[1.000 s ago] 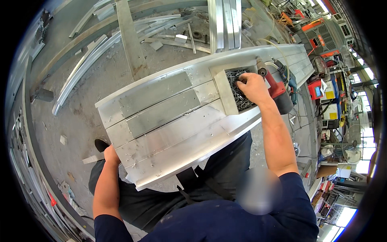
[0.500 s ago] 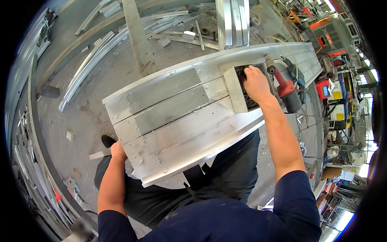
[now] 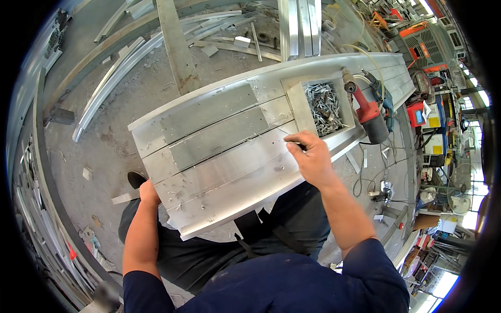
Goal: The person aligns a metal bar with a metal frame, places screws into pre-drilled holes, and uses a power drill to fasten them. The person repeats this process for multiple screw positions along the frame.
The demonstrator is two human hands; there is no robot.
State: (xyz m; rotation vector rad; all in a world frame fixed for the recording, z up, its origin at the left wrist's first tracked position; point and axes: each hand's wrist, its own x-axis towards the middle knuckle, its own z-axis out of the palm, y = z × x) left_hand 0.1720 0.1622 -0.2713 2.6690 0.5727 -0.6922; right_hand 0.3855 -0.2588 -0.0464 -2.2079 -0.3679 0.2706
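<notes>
My right hand [image 3: 311, 156] hovers over the near side of a long silver metal panel [image 3: 229, 172], thumb and fingers pinched on a small thin rivet [image 3: 286, 132]. Just beyond it, an open-topped metal box [image 3: 303, 112] full of loose rivets [image 3: 324, 107] stands on the panel. At the panel's left end is my left hand [image 3: 150, 193]; its fingers are hidden, so its grip does not show. Two dull grey strips [image 3: 222, 138] lie along the panel, with metal shavings scattered about.
Right of the box lie a red and black rivet gun [image 3: 369, 112] and a blue-green power tool [image 3: 387, 99]. Metal bars [image 3: 112, 88] and offcuts litter the floor at far left. Shelving with tools and an orange-framed machine [image 3: 421, 44] line the right side.
My right hand has come out of the box and moved toward me and left, pinching a rivet. The box's contents now show. My left hand stays at the panel's left end.
</notes>
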